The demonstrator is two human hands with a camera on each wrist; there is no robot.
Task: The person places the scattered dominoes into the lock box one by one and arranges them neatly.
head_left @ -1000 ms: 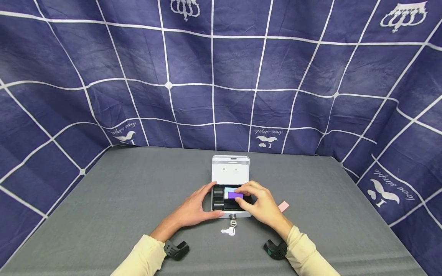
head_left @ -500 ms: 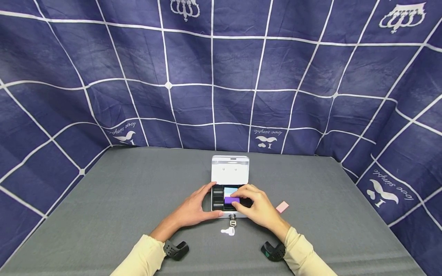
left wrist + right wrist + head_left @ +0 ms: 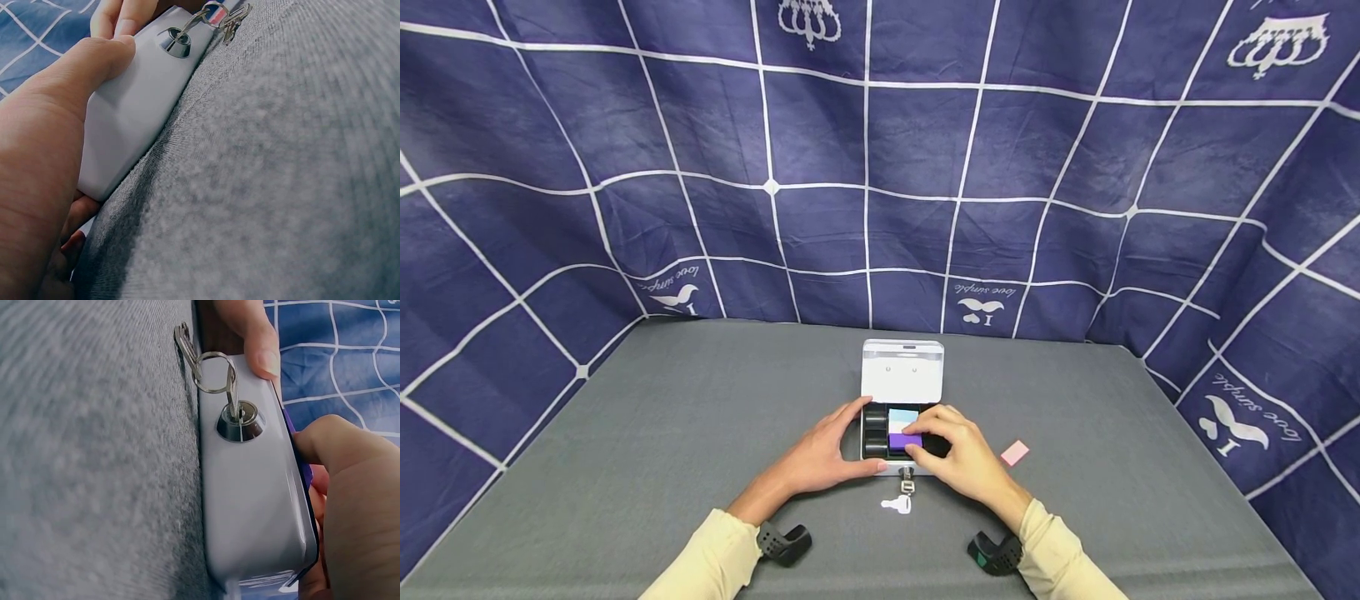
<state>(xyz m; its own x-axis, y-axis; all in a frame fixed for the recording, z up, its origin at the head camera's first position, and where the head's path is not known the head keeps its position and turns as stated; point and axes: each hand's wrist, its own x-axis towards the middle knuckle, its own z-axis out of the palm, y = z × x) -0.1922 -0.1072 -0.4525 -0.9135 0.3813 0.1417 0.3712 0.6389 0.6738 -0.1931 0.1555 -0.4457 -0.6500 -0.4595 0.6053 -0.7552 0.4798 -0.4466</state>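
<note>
A small white cash box (image 3: pixel 891 469) stands with its lid (image 3: pixel 902 379) raised and a black compartment tray (image 3: pixel 876 432) inside. My left hand (image 3: pixel 822 450) grips the box's left side, thumb at the front edge and fingers toward the back corner. Between the thumb and fingers of my right hand (image 3: pixel 964 454) is a flat purple rectangular piece (image 3: pixel 904 442), low in the middle compartment. Just behind it lies a light blue and white piece (image 3: pixel 902 417). My right hand covers the box's right side. A key sits in the front lock (image 3: pixel 240 422).
A pink rectangular piece (image 3: pixel 1015 453) lies on the grey cloth-covered table (image 3: pixel 737 375), right of the box. More keys on a ring (image 3: pixel 215 374) hang from the lock onto the cloth. A blue checked curtain (image 3: pixel 820 225) closes off the back and sides.
My right hand has shifted left and slightly toward me with the purple piece, which now lies in front of the light blue one. The left hand stays on the box.
</note>
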